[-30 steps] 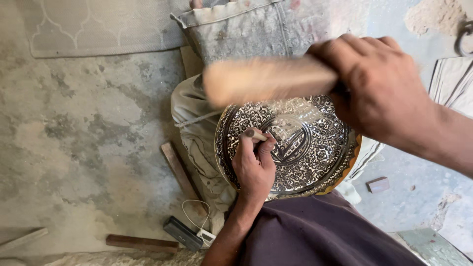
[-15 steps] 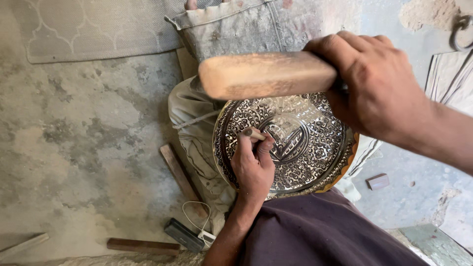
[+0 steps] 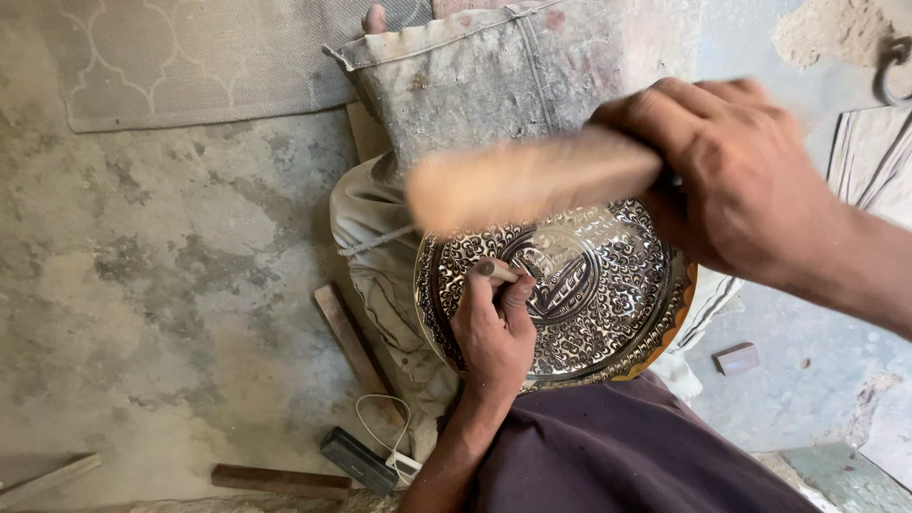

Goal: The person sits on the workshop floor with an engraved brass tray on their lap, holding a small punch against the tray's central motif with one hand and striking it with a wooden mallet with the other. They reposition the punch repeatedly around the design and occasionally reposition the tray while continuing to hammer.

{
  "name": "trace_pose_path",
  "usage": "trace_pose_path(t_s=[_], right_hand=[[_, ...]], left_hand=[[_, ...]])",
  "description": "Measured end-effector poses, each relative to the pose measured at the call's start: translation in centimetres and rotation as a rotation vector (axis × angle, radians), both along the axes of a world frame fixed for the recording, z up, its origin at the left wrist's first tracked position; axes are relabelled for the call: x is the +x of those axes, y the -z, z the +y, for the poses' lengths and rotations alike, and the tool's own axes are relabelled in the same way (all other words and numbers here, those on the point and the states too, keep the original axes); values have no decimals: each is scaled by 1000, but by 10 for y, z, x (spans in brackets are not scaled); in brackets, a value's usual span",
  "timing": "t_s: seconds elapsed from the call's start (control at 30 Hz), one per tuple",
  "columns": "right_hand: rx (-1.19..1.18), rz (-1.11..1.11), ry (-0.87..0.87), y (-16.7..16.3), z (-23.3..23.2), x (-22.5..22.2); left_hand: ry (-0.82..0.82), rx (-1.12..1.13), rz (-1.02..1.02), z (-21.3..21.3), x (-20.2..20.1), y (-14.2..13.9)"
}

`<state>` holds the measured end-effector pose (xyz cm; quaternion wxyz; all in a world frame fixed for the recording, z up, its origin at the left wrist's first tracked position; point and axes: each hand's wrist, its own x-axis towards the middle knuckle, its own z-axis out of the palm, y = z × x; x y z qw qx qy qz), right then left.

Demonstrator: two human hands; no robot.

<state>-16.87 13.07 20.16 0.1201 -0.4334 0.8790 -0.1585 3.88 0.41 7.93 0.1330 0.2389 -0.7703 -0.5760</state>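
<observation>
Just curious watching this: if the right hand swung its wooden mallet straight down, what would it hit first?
Probably the top of the small metal punch that the left hand holds on the engraved plate; depth is unclear.

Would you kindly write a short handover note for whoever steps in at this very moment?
Left hand: grip shut on a small punch, its tip set on the round engraved plate.
Right hand: grip shut on a wooden mallet, raised above the punch and blurred with motion.
The plate rests on the lap, over the cloth-covered knee.
Done: dense pattern covers most of the plate.
Left: cannot tell which parts lack detail.
On the floor: wooden sticks and a dark case.
</observation>
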Motion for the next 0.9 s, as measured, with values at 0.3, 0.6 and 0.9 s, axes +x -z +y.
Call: trace_pose_path(t_s=[0.3,0.6,0.9], right_hand=[[4,-56,84,-3,6,1],[305,190,-54,2,10,0],[750,539,-313,6,16,3]], left_hand=[[30,8,22,3,-3,-2],[60,-28,-50,5,-1,6],[75,-111,0,5,1,5]])
